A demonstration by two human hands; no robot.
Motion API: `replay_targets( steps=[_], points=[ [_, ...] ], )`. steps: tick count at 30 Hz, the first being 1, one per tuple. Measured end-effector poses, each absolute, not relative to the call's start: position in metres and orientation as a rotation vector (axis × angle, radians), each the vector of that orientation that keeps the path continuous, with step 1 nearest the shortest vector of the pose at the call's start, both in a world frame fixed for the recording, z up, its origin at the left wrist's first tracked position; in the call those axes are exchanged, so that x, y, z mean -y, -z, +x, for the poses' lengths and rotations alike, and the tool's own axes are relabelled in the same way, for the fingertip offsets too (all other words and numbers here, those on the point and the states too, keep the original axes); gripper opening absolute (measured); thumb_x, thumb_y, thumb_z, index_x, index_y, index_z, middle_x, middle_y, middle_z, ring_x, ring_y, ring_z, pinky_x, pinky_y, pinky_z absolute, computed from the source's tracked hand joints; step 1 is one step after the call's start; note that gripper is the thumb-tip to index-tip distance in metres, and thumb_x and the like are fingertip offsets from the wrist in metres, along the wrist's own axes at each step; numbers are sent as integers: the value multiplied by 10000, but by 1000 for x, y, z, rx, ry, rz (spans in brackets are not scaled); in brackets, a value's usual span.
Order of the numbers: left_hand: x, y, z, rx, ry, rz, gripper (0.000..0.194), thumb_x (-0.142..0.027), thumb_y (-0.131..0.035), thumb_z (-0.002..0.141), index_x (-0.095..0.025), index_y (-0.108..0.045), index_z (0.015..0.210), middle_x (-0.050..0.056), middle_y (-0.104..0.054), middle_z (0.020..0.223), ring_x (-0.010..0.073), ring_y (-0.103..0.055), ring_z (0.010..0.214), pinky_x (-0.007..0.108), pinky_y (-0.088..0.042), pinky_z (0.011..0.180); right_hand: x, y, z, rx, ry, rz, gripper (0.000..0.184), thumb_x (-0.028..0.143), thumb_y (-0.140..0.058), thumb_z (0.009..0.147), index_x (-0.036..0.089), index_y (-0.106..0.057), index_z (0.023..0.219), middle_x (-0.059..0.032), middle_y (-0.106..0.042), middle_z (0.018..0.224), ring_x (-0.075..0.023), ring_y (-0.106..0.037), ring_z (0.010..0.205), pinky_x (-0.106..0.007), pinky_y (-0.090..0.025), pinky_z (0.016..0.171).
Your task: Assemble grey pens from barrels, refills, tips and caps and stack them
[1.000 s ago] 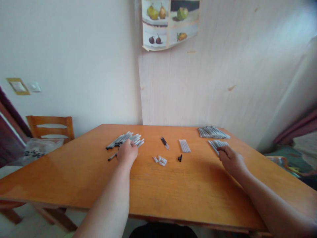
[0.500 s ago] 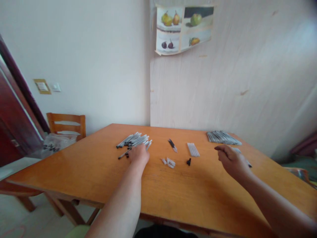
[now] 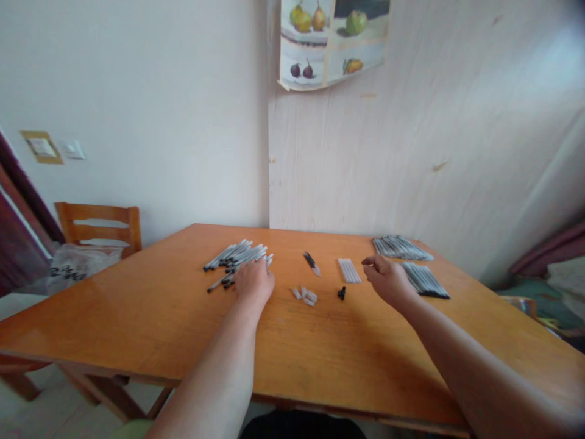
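Pens (image 3: 242, 251) heaped left of the tubes (image 3: 350, 271), left hand (image 3: 254, 280) over their near edge, its grip hidden from where I stand; right hand (image 3: 386, 279) just right of the tubes, curled narrow, contents unclear. Pens drawn singly should disturb the rest least.

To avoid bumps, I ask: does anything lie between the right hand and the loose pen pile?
Yes: between the right hand and the pen pile lie pale rods, then dark slim pieces; the left hand covers the pile's edge.
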State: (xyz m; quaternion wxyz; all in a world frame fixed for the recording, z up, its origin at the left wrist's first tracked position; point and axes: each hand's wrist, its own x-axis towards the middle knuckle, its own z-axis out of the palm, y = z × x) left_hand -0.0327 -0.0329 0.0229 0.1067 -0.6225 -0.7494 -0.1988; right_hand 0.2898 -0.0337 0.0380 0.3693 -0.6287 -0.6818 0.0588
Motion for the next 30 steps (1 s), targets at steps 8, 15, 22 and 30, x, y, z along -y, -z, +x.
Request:
replay_targets(
  steps=[8,15,22,30],
  points=[
    [29,-17,-20,1900,738,-2020,154,-215,-480,866,-205,-631,898,78,-684,974,256,-604,928,359,-434,804,-2,-33,266,1852,-267,-1748,145,196,-547,755,142,-682,759,-57,-662,702,-142,-554,627,-230,-328,531],
    [25,-16,-17,1833,790,-2110,127,-210,-486,873,-208,-610,847,63,-669,919,228,-584,897,335,-414,809,-24,-32,281,1723,-332,-2073,157,190,-560,755,107,-693,763,-70,-631,667,-133,-532,565,-238,-303,491],
    [25,-18,-14,1810,799,-2154,136,-217,-486,873,-212,-619,845,70,-665,924,230,-579,906,341,-415,810,-33,-20,293,1724,-404,-2207,167,233,-583,758,111,-666,680,-79,-620,618,-135,-530,518,-245,-308,476],
    [25,-17,-12,1845,802,-2161,173,-230,-468,887,-211,-639,875,81,-668,939,232,-581,916,345,-419,825,-30,-16,300,1746,-349,-2246,143,242,-589,747,129,-662,697,-91,-641,655,-161,-573,556,-259,-313,486]
  ],
)
